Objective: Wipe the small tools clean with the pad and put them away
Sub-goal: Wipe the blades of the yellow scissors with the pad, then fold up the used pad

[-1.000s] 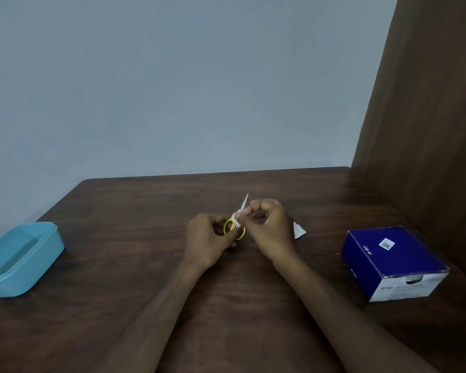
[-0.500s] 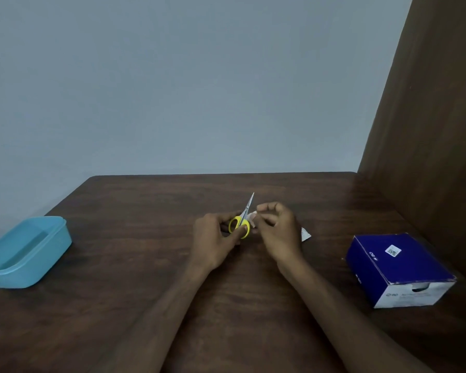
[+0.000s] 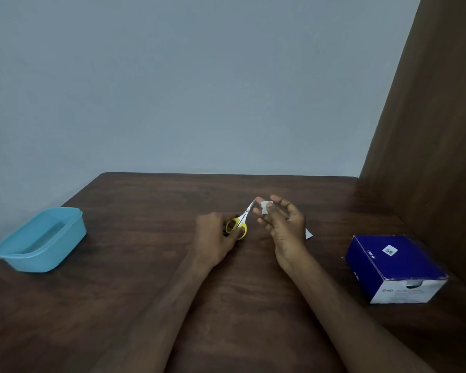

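Small scissors (image 3: 240, 220) with yellow handle loops point up and to the right above the middle of the dark wooden table (image 3: 145, 305). My left hand (image 3: 215, 235) grips them by the handles. My right hand (image 3: 280, 224) pinches a small white pad (image 3: 265, 207) between thumb and fingers right at the blade tips, its other fingers spread. A light blue plastic container (image 3: 42, 239) stands open at the table's left edge.
A dark blue and white cardboard box (image 3: 396, 267) sits at the right, near a brown wooden side panel (image 3: 428, 130). A torn white wrapper (image 3: 308, 234) lies on the table behind my right hand. A grey wall rises behind the table.
My right hand has slid the pad from near the scissors' handles out to the blade tips and spread its fingers. My left hand kept its hold on the handles.
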Tool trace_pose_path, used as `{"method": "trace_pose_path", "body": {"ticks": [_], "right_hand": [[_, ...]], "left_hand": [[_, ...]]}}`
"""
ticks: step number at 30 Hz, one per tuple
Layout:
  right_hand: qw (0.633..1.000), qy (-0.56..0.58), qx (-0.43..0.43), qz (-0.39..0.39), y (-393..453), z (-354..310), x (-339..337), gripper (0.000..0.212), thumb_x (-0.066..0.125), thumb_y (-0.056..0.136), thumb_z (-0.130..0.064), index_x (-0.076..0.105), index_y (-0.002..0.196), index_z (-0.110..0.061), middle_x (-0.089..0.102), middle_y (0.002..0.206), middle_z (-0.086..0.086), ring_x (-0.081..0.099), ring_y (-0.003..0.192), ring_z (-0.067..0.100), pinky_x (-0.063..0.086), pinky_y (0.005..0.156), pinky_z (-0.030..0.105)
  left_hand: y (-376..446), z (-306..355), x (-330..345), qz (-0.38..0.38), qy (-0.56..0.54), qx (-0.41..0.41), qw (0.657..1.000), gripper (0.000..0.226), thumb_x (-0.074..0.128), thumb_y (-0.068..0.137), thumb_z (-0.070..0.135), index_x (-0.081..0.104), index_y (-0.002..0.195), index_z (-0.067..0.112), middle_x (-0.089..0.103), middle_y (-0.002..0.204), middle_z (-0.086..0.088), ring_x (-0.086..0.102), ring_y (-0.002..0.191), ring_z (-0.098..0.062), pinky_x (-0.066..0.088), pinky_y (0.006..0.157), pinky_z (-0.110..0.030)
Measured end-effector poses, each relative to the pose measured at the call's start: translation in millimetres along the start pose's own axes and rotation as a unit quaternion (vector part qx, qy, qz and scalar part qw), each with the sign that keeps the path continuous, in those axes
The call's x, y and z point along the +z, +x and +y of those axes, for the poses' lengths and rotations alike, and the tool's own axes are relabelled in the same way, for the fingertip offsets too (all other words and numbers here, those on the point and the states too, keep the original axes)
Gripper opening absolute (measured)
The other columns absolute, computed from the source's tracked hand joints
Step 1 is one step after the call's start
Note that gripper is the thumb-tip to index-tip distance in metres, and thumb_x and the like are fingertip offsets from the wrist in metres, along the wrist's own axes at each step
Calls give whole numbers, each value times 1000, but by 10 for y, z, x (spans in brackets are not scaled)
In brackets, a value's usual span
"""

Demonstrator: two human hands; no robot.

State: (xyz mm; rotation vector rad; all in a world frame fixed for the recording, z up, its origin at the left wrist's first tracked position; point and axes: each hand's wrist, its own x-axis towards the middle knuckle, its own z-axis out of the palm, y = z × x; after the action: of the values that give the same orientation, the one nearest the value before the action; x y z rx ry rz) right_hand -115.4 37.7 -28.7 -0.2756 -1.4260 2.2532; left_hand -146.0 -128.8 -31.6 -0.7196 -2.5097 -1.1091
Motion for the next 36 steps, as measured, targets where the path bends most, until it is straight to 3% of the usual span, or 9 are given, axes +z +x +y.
{"method": "trace_pose_path", "body": {"ticks": [4, 8, 11, 17, 20, 23, 27, 33, 36], "right_hand": [[992, -113, -24, -43, -66, 65, -17, 4, 65, 104, -9, 69, 102, -10, 81, 92, 7, 74, 75, 16, 57, 63, 24], [962, -242, -80, -103, -175, 66, -22, 3, 72, 100, -15, 75, 98, -13, 82, 90, 3, 70, 67, 14, 53, 59, 30], [950, -279, -96, -104, -244, 25, -13, 2, 76, 98, -14, 78, 97, -13, 81, 87, 5, 70, 58, 17, 53, 54, 31], [905, -385, -123, -135, -514, 131, 214, 16, 78, 93, -5, 79, 90, -21, 78, 74, -6, 77, 70, 6, 65, 74, 30], [914, -363, -128, -126, -821, 291, 481, 17, 77, 93, -6, 77, 89, -23, 78, 74, -8, 76, 71, 4, 65, 77, 28], [920, -354, -120, -114, -1076, 421, 775, 10, 79, 92, -11, 80, 89, -21, 79, 79, -9, 75, 74, 2, 60, 74, 20], [955, -284, -32, -83, -1303, 529, 1254, 13, 80, 90, -7, 78, 84, -18, 78, 76, -1, 73, 68, 8, 58, 68, 24], [916, -362, -103, -141, -1473, 719, 1651, 14, 80, 89, -10, 77, 83, -22, 70, 71, -13, 64, 65, 0, 57, 78, 23], [897, -392, -129, -156, -1484, 742, 1644, 12, 79, 91, -11, 78, 86, -22, 68, 74, -19, 63, 70, -9, 56, 82, 20]], "left_hand": [[-82, 3, -19, 42, -4, -38, 998, 40, 87, 85, 30, 78, 123, 20, 82, 96, 4, 77, 84, -13, 63, 83, -37], [-231, 55, -104, 94, 1, -76, 993, 20, 88, 83, 36, 76, 94, 24, 76, 80, 10, 72, 73, -7, 61, 70, -35], [-379, 31, -210, 131, 14, -91, 987, 27, 79, 82, 46, 74, 82, 19, 73, 70, 6, 71, 66, -10, 59, 67, -38], [-683, -78, -610, 125, 2, -127, 984, 12, 91, 81, 29, 85, 86, 19, 77, 70, 11, 67, 61, 11, 50, 67, -9], [-815, -137, -858, 117, 7, -155, 981, 18, 95, 76, 27, 86, 89, 18, 79, 75, 7, 67, 61, 9, 55, 70, -16], [-913, -112, -1143, 115, 31, -171, 978, 26, 99, 72, 31, 86, 90, 18, 80, 78, 6, 69, 66, 4, 54, 69, -12], [-963, -149, -1657, 108, 72, -165, 978, 23, 96, 74, 38, 87, 87, 22, 81, 77, 6, 73, 70, -4, 64, 73, -33], [-999, -493, -2309, 95, 124, -214, 964, 28, 84, 77, 45, 86, 85, 18, 78, 72, -2, 76, 76, -19, 62, 80, -43], [-1010, -692, -2645, 117, 153, -249, 949, 34, 83, 80, 47, 86, 89, 14, 80, 81, -9, 74, 84, -26, 59, 83, -39]]}}
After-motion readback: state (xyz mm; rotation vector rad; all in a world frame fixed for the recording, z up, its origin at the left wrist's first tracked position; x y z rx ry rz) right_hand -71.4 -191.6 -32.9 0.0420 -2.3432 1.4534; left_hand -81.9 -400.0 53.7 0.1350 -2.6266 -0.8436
